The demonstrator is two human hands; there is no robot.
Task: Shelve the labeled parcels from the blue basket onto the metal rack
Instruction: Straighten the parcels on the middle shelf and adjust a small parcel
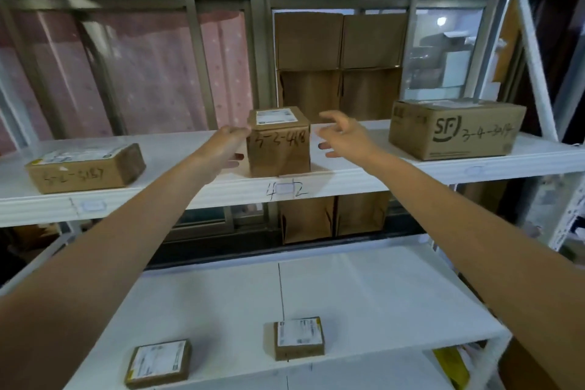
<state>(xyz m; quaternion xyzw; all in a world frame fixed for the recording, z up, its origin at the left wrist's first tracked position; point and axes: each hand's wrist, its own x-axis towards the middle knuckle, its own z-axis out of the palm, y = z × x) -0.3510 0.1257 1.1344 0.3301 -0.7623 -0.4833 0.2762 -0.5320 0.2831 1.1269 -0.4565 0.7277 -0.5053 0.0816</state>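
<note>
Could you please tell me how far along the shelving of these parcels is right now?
Done: five labeled parcels sit on the rack, three on the upper shelf and two below. In hand: the middle box stands on the shelf, the left hand touching its side, the right hand open beside it. Left: unknown, the blue basket is out of view.

Dim, even indoor light, soft shadows under boxes; wide-angle bowing at edges; slight overall blur
</note>
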